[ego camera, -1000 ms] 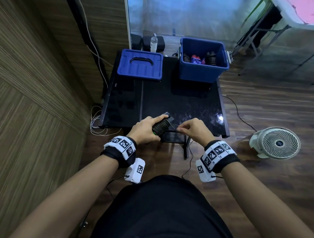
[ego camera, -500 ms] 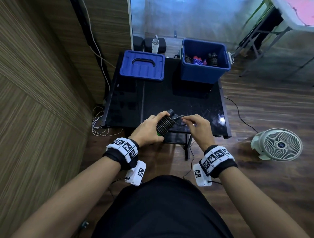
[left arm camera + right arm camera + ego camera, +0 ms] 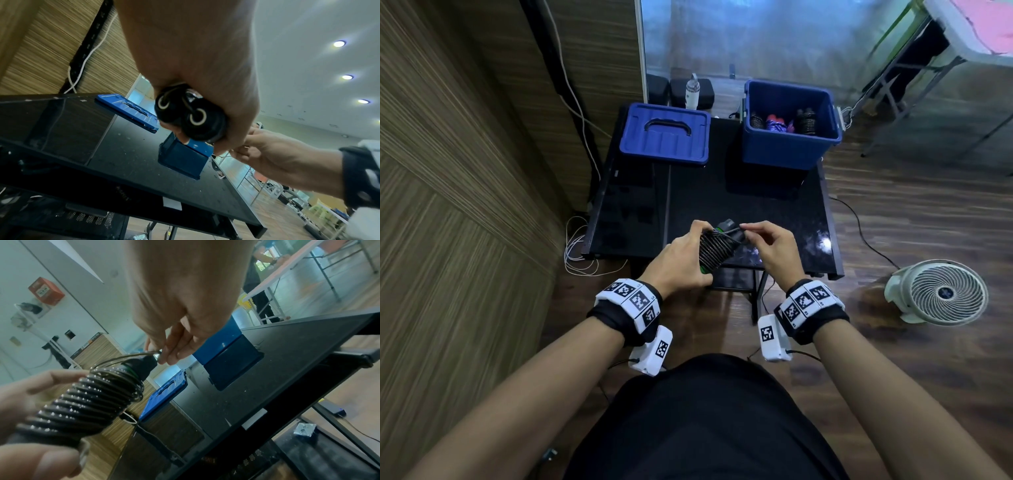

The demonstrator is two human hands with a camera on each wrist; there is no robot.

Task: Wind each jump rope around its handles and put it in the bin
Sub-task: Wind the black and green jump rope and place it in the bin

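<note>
A black jump rope (image 3: pixel 717 247) is wound in tight coils around its two handles, held above the near edge of the black table (image 3: pixel 756 205). My left hand (image 3: pixel 681 255) grips the coiled bundle (image 3: pixel 88 402); the left wrist view shows both handle ends (image 3: pixel 190 113) side by side in the fist. My right hand (image 3: pixel 767 240) pinches the last loose stretch of rope (image 3: pixel 131 356) at the bundle's far tip. The open blue bin (image 3: pixel 791 150) stands at the table's far right and holds several wound ropes (image 3: pixel 784 121).
The bin's blue lid (image 3: pixel 666 135) lies at the table's far left. A white floor fan (image 3: pixel 938 291) stands to the right of the table. Cables (image 3: pixel 578 253) trail along the wooden wall on the left. A white bottle (image 3: pixel 692 90) sits behind the table.
Both hands have lifted the bundle slightly away from me. My right hand carried the loose rope end from beside the bundle up to its far tip.
</note>
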